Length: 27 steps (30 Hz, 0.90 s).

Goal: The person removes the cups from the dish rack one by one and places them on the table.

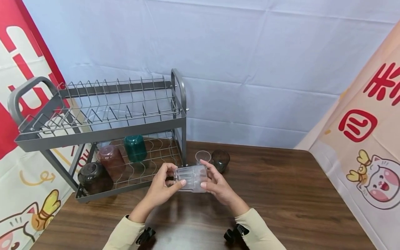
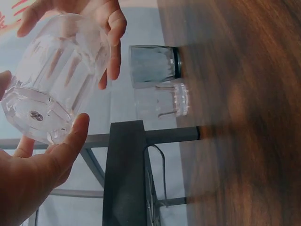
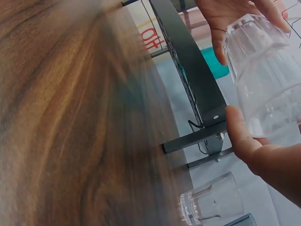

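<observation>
A clear ribbed glass (image 1: 192, 177) is held on its side above the table, in front of the rack. My left hand (image 1: 160, 190) grips its narrower base end, the thumb along the near side. At the wide rim end my right hand (image 1: 221, 190) holds it between thumb and fingers. In the left wrist view the base of the clear glass (image 2: 35, 110) faces the camera. Behind it on the table stand another clear glass (image 1: 203, 156) and a dark grey glass (image 1: 221, 160), side by side.
At the left stands a grey two-tier dish rack (image 1: 103, 133). Its lower shelf bears upside-down glasses: a teal glass (image 1: 135, 148), a pinkish glass (image 1: 111, 160) and a black glass (image 1: 94, 178). The wooden table (image 1: 281, 194) extends to the right, with a pale cloth (image 1: 250, 69) behind.
</observation>
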Motion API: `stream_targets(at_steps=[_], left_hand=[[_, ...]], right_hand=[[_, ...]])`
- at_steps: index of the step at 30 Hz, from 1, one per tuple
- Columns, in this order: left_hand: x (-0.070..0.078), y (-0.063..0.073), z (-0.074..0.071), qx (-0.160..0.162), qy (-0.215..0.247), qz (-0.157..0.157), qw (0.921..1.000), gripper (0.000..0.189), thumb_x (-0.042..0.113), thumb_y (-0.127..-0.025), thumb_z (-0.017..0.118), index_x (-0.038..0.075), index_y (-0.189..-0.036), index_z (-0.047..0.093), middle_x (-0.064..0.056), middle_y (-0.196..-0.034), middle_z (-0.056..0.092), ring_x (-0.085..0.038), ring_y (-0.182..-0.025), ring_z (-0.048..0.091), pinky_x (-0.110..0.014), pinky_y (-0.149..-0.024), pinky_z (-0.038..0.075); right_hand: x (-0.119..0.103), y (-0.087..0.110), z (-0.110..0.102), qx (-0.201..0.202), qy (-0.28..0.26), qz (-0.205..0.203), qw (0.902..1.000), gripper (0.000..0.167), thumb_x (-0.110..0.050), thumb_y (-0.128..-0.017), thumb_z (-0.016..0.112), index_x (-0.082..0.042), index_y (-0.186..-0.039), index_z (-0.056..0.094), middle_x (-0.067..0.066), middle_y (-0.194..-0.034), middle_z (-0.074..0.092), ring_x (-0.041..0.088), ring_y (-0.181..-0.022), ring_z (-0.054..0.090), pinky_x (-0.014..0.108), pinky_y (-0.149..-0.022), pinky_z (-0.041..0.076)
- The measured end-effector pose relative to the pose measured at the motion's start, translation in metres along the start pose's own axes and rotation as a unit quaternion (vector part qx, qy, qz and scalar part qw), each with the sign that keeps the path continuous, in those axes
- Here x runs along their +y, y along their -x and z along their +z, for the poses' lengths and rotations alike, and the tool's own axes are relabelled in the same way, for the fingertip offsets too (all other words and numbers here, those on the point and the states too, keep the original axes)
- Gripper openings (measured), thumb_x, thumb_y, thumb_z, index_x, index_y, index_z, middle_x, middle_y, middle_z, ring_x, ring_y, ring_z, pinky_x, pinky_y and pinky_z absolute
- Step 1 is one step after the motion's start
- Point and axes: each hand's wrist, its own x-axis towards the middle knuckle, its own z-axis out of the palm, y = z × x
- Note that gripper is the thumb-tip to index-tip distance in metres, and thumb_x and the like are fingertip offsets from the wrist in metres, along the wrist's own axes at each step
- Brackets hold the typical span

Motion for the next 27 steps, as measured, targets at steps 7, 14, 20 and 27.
stream_targets(at_steps=[7,14,20,27], left_hand=[[-0.005,0.0,0.0,-0.013,0.007,-0.003,0.9999,0.042,0.004,-0.08,0.071,-0.006,-0.111,0.044,-0.017,-0.1,0.052,-0.031,-0.09,0.054,-0.037,-0.071,0.052],[-0.009,-0.002,-0.001,-0.019,0.005,-0.017,0.9997,0.043,0.003,-0.079,0.072,-0.006,-0.111,0.045,-0.016,-0.102,0.053,-0.031,-0.092,0.055,-0.043,-0.073,0.051],[-0.039,-0.003,-0.001,-0.01,-0.05,-0.001,0.9987,0.052,0.017,-0.077,0.077,0.006,-0.118,0.048,-0.007,-0.106,0.055,-0.023,-0.097,0.055,-0.046,-0.076,0.049],[-0.039,-0.002,-0.004,-0.03,-0.12,0.018,0.9922,0.063,0.031,-0.075,0.078,0.014,-0.126,0.046,0.0,-0.11,0.054,-0.017,-0.1,0.053,-0.043,-0.079,0.047]], right_hand=[[0.004,0.0,0.003,0.021,0.003,-0.011,0.9997,0.068,-0.009,-0.085,0.063,-0.01,-0.144,0.028,0.016,-0.124,0.04,0.024,-0.105,0.053,0.036,-0.078,0.049],[0.005,-0.002,0.0,0.018,0.006,-0.031,0.9994,0.066,-0.004,-0.085,0.061,-0.006,-0.142,0.029,0.016,-0.122,0.042,0.025,-0.102,0.054,0.037,-0.078,0.05],[0.002,-0.003,0.002,0.032,0.038,-0.052,0.9974,0.063,-0.004,-0.082,0.064,-0.005,-0.138,0.034,0.017,-0.119,0.045,0.025,-0.1,0.054,0.036,-0.075,0.05],[0.001,-0.003,0.002,0.039,0.06,-0.068,0.9951,0.063,-0.001,-0.08,0.065,0.0,-0.136,0.034,0.016,-0.118,0.047,0.024,-0.098,0.054,0.033,-0.073,0.05]])
